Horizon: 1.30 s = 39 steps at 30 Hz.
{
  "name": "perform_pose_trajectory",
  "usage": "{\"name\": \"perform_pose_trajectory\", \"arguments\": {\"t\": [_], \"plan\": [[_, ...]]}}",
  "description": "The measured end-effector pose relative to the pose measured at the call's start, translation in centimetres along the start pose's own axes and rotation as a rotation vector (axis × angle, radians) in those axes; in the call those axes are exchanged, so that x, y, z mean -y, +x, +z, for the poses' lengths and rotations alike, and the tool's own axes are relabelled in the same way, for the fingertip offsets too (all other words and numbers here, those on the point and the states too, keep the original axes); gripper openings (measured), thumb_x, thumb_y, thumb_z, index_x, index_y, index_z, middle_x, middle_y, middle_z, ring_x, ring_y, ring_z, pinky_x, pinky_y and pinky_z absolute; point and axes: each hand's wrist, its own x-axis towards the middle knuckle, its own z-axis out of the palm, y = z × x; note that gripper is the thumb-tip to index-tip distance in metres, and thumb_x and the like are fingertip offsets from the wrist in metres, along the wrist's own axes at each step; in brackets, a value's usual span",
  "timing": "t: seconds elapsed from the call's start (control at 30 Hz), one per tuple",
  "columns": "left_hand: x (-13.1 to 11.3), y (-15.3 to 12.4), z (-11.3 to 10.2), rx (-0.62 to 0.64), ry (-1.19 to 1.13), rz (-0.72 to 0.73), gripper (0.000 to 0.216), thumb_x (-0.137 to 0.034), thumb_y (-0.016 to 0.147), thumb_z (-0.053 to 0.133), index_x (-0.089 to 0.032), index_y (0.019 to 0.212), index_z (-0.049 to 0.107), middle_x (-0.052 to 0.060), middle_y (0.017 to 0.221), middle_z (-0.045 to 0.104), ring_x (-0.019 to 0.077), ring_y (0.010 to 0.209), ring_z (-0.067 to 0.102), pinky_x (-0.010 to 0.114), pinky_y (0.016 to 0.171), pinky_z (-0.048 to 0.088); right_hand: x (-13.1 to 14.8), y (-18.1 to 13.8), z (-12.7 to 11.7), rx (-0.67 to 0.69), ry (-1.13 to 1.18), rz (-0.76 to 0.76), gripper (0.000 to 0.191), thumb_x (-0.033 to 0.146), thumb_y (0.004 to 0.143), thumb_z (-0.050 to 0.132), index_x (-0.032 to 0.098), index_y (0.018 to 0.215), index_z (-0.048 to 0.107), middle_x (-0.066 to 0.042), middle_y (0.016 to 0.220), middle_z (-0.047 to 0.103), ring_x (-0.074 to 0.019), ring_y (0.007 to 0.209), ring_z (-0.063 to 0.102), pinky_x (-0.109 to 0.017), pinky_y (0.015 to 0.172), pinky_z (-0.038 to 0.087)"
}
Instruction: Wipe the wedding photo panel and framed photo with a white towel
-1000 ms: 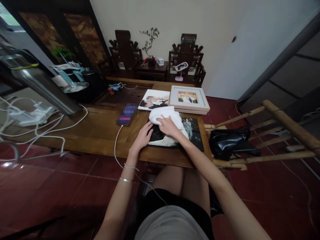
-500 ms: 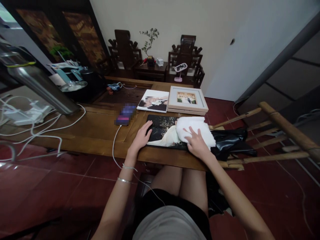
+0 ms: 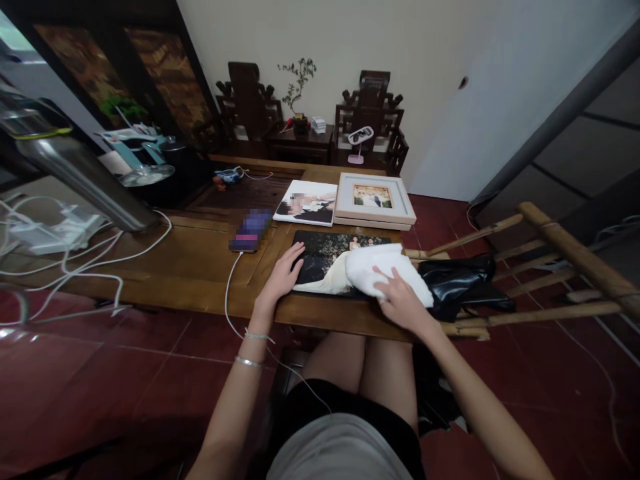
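Note:
A dark photo panel (image 3: 320,255) lies flat near the table's front edge, printed with a pale trailing dress. My left hand (image 3: 284,272) rests open on its left edge, fingers lying flat. On its right part sits a folded white towel (image 3: 377,265), and my right hand (image 3: 404,301) grips it, pressing from above with the index finger extended. The towel hides the panel's lower right corner. Behind the panel lie a white-edged photo board (image 3: 307,202) and a stack of pale picture frames (image 3: 375,200).
A phone (image 3: 250,230) on a white cable lies left of the panel. Farther left are a steel flask (image 3: 85,173) and tangled white chargers (image 3: 55,230). A black bag (image 3: 457,283) and a bamboo chair (image 3: 565,253) stand at the table's right end.
My right hand and the towel have shifted toward me and a little turned. More of the panel's upper right, with printed figures, now shows. My left hand stays in place.

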Motion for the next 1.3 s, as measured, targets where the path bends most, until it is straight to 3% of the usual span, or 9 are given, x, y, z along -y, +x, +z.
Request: {"name": "perform_pose_trajectory", "arguments": {"t": [0.2, 0.3, 0.4, 0.6, 0.83, 0.97, 1.1, 1.3], "plan": [[0.3, 0.1, 0.1, 0.002, -0.009, 0.010, 0.041, -0.036, 0.092, 0.039, -0.019, 0.126, 0.054, 0.010, 0.139, 0.049, 0.0213, 0.133, 0.040, 0.045, 0.112, 0.029, -5.8, 6.9, -1.4, 0.002, -0.105, 0.136, 0.034, 0.012, 0.077, 0.041, 0.015, 0.102, 0.064, -0.011, 0.097, 0.071, -0.0279, 0.095, 0.061, -0.040, 0.096, 0.037], [0.3, 0.0, 0.1, 0.000, -0.006, 0.016, 0.042, -0.035, 0.093, 0.039, -0.015, 0.126, 0.054, 0.012, 0.139, 0.049, 0.0209, 0.133, 0.040, 0.042, 0.112, 0.029, -6.9, 8.8, -1.9, -0.013, -0.114, 0.155, 0.033, 0.012, 0.078, 0.040, 0.015, 0.100, 0.064, -0.013, 0.098, 0.070, -0.0294, 0.094, 0.061, -0.036, 0.085, 0.042], [0.2, 0.0, 0.1, -0.004, -0.011, 0.019, 0.042, -0.034, 0.093, 0.039, -0.013, 0.126, 0.055, 0.013, 0.139, 0.049, 0.0208, 0.133, 0.040, 0.041, 0.112, 0.029, -6.7, 9.1, -1.5, -0.020, -0.123, 0.159, 0.032, 0.012, 0.079, 0.040, 0.014, 0.099, 0.064, -0.015, 0.101, 0.069, -0.0298, 0.099, 0.061, -0.037, 0.087, 0.042], [-0.2, 0.0, 0.0, -0.008, 0.000, 0.004, 0.040, -0.034, 0.093, 0.039, -0.016, 0.125, 0.055, 0.012, 0.138, 0.049, 0.0217, 0.132, 0.041, 0.043, 0.112, 0.030, -4.1, 4.7, 0.3, -0.023, -0.111, 0.077, 0.038, 0.008, 0.076, 0.042, 0.010, 0.108, 0.062, -0.022, 0.132, 0.051, -0.0307, 0.134, 0.034, -0.055, 0.106, 0.025], [-0.4, 0.0, 0.0, -0.004, 0.005, -0.001, 0.041, -0.034, 0.093, 0.039, -0.015, 0.125, 0.055, 0.013, 0.139, 0.048, 0.0225, 0.132, 0.040, 0.043, 0.113, 0.028, 1.0, -4.2, 0.2, 0.017, 0.013, -0.047, 0.036, 0.002, 0.065, 0.045, 0.017, 0.089, 0.067, -0.010, 0.146, 0.037, -0.0304, 0.141, 0.015, -0.064, 0.110, 0.014], [-0.2, -0.1, 0.0, 0.000, 0.014, 0.009, 0.042, -0.033, 0.093, 0.038, -0.013, 0.126, 0.054, 0.013, 0.140, 0.048, 0.0215, 0.133, 0.040, 0.042, 0.113, 0.029, 2.5, -5.6, -1.1, 0.117, 0.040, -0.075, 0.036, 0.002, 0.064, 0.045, 0.017, 0.089, 0.067, -0.011, 0.146, 0.038, -0.0322, 0.140, 0.017, -0.065, 0.108, 0.017], [0.0, -0.1, -0.1, 0.009, 0.020, 0.012, 0.041, -0.033, 0.094, 0.037, -0.015, 0.127, 0.053, 0.011, 0.140, 0.048, 0.0208, 0.133, 0.039, 0.041, 0.113, 0.028, 1.2, -3.0, -2.0, 0.160, 0.035, -0.069, 0.037, 0.005, 0.068, 0.045, 0.014, 0.097, 0.065, -0.018, 0.141, 0.044, -0.0306, 0.137, 0.029, -0.058, 0.108, 0.023], [0.2, 0.0, 0.0, 0.018, 0.031, 0.026, 0.042, -0.034, 0.094, 0.037, -0.014, 0.127, 0.053, 0.012, 0.140, 0.047, 0.0206, 0.134, 0.039, 0.041, 0.113, 0.029, -3.8, 4.7, -1.5, 0.050, -0.053, -0.044, 0.034, 0.009, 0.074, 0.042, 0.014, 0.100, 0.063, -0.018, 0.126, 0.058, -0.0299, 0.121, 0.049, -0.050, 0.102, 0.030]]}}
